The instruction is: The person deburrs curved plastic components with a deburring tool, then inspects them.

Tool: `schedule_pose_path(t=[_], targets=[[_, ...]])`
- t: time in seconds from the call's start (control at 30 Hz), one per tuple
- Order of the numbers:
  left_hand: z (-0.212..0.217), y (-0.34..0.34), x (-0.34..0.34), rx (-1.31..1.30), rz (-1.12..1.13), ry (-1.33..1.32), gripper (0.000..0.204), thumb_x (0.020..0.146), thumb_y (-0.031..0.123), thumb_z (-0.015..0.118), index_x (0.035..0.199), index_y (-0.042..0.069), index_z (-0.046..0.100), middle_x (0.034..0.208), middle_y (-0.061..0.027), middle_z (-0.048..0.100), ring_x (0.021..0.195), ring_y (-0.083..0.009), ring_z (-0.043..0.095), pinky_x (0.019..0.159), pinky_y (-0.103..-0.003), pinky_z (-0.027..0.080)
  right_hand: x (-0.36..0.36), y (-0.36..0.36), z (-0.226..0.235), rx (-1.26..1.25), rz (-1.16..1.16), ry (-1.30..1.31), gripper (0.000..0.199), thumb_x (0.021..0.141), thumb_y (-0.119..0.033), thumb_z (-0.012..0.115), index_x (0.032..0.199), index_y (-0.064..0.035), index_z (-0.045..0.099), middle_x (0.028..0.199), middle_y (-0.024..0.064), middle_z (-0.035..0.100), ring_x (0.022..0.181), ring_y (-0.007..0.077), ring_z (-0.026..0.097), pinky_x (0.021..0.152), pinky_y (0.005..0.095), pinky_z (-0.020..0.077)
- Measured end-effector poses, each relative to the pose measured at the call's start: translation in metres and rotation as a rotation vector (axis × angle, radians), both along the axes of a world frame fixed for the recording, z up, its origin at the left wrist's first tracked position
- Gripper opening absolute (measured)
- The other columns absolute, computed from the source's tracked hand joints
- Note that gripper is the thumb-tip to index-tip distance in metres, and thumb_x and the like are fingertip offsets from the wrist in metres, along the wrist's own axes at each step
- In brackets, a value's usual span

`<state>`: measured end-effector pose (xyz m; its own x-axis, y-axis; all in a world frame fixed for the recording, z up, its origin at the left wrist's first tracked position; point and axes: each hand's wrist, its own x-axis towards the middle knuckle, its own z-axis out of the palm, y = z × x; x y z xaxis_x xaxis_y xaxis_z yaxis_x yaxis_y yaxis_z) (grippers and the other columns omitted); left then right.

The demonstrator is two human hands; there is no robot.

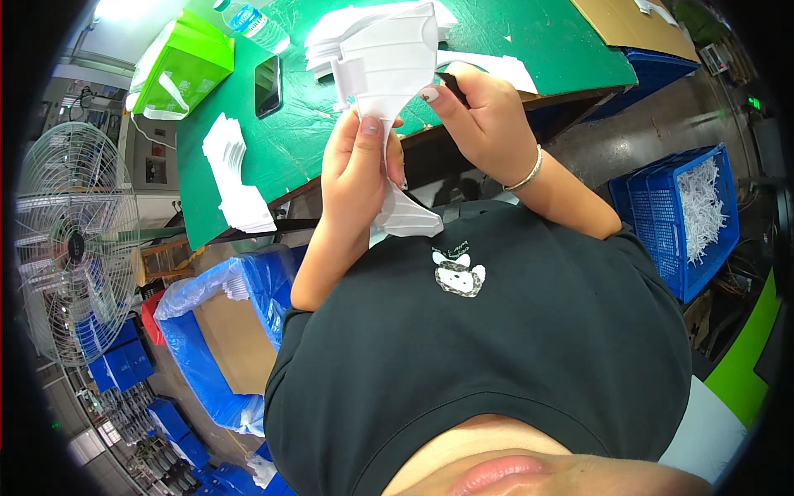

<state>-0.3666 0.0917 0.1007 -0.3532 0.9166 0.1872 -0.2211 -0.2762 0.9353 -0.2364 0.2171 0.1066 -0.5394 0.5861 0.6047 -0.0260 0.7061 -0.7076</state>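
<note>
My left hand [354, 161] is closed around the narrow middle of a white moulded plastic part [393, 59]. Its broad ribbed end points up over the table, and its smaller flared end hangs below my fingers, close to my shirt. At the right edge of the broad end is my right hand [490, 124], thumb against or very near the rim. Those fingers are curled around a small black tool [452, 86]; most of it is hidden, so its kind does not show. Behind the held part lies a pile of similar white parts [327, 41] on the green table [306, 136].
A stack of white parts [236, 178] lies at the table's left, near a phone [268, 87], a water bottle [256, 26] and a green bag [186, 62]. Blue crates stand low on both sides, the right crate [653, 198] holding white scraps. A large fan [78, 244] is far left.
</note>
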Motion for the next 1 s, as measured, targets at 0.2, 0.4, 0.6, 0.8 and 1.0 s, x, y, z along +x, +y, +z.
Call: schedule_pose_path(t=[0.2,0.4,0.6,0.8,1.0], targets=[[-0.003,0.001,0.001,-0.012,-0.021,-0.037,0.030,0.103,0.027,0.040,0.100,0.001,0.054,0.056,-0.0021,0.048,0.047,-0.0077,0.043,0.047,-0.020,0.034,0.001,0.000,0.001,0.006,0.039,-0.035,0.046,0.091,-0.034,0.062,0.063,-0.0002,0.050,0.054,0.0165,0.046,0.050,0.0331,0.047,0.048,0.0392,0.0370],[-0.003,0.001,0.004,-0.019,-0.025,-0.032,0.028,0.104,0.025,0.040,0.100,0.002,0.054,0.056,-0.0021,0.048,0.048,-0.0077,0.042,0.048,-0.021,0.035,0.002,-0.001,-0.002,0.031,0.108,-0.069,0.042,0.093,-0.034,0.060,0.068,-0.0001,0.056,0.057,0.0168,0.050,0.052,0.0337,0.049,0.051,0.0394,0.0390],[0.007,-0.004,0.002,0.055,0.171,0.155,0.018,0.101,0.014,0.045,0.107,-0.001,0.053,0.063,-0.0025,0.051,0.054,-0.0073,0.046,0.052,-0.021,0.039,0.018,0.007,0.010,-0.008,0.047,-0.067,0.035,0.090,-0.032,0.063,0.075,-0.0001,0.062,0.059,0.0145,0.053,0.053,0.0296,0.051,0.052,0.0362,0.0406],[0.001,-0.010,-0.017,0.070,0.279,0.649,0.016,0.095,0.006,0.055,0.106,-0.002,0.063,0.069,-0.0038,0.058,0.061,-0.0097,0.052,0.057,-0.023,0.040,0.031,0.022,0.021,0.031,-0.003,0.033,0.043,0.091,-0.033,0.064,0.068,-0.0004,0.048,0.055,0.0127,0.044,0.048,0.0224,0.040,0.047,0.0333,0.0344],[0.000,-0.013,-0.018,0.152,0.284,0.901,0.025,0.083,-0.001,0.059,0.107,0.000,0.066,0.081,-0.0097,0.067,0.065,-0.0196,0.061,0.063,-0.029,0.047,0.036,0.020,0.022,0.031,-0.007,-0.047,0.042,0.091,-0.033,0.063,0.070,-0.0002,0.049,0.055,0.0141,0.044,0.048,0.0259,0.040,0.046,0.0342,0.0352]])
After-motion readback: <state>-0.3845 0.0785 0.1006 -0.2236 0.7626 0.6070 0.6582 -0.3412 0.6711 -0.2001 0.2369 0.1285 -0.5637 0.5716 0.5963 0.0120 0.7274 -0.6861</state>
